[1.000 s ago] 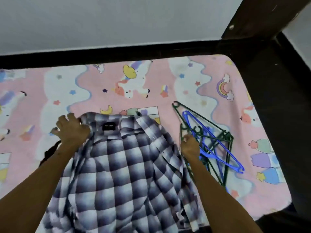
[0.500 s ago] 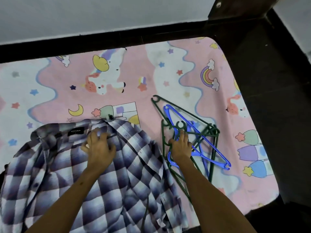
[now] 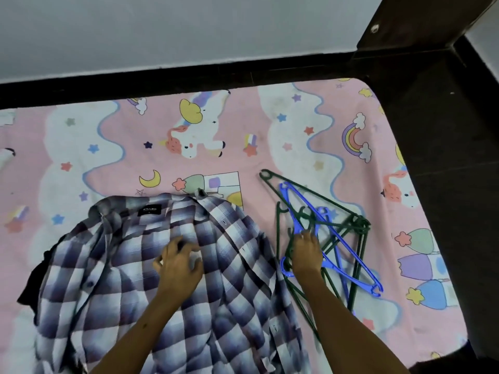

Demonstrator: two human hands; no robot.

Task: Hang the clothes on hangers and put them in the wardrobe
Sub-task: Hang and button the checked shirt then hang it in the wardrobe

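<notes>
A purple-and-white checked shirt [image 3: 121,279] lies spread on the bed, collar and black label pointing away from me. My left hand [image 3: 178,263] sits on the middle of the shirt with its fingers curled into the fabric. To the right of the shirt is a tangled pile of green hangers [image 3: 351,222] and blue hangers [image 3: 348,255]. My right hand [image 3: 307,249] is on this pile, fingers curled over a blue hanger where it crosses the green ones.
The bed has a pink cartoon-print sheet [image 3: 216,125]. A dark wooden bed frame [image 3: 432,130] runs along the back and right edges, with a post at the back right. A dark garment [image 3: 35,276] pokes out from under the shirt's left side.
My left hand left the shirt's collar corner and moved right to the middle of the shirt. My right hand went from the shirt's right edge onto the hanger pile.
</notes>
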